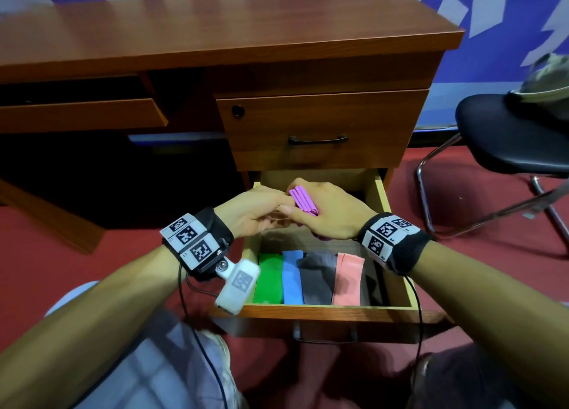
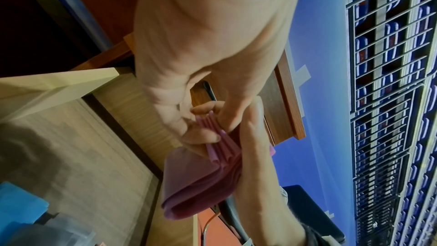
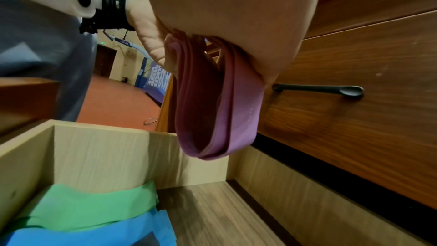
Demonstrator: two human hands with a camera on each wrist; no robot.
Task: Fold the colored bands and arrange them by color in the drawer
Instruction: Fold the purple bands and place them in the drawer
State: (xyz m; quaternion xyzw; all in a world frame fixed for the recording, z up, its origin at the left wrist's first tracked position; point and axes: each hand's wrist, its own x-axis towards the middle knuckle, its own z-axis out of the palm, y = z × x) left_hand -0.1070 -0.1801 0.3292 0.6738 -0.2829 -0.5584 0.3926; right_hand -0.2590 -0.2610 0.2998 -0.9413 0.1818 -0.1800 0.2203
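Observation:
The lower drawer (image 1: 323, 307) is pulled out. Inside it, a green band (image 1: 268, 279), a blue band (image 1: 292, 281), a grey band (image 1: 317, 281) and a salmon band (image 1: 348, 281) lie side by side near the front. Above the drawer's back half, my right hand (image 1: 323, 205) grips a purple band (image 1: 303, 200) folded into several layers. My left hand (image 1: 261, 205) meets it from the left and pinches the folded edges (image 2: 214, 138) between thumb and fingers. In the right wrist view the purple band (image 3: 212, 109) hangs in a loop below my palm, over the bare drawer floor (image 3: 212, 212).
The upper drawer with its black handle (image 1: 317, 139) is shut just behind my hands. The wooden desk top (image 1: 215, 29) is above. A black chair (image 1: 511, 137) stands to the right on the red floor. My knees are below the drawer's front.

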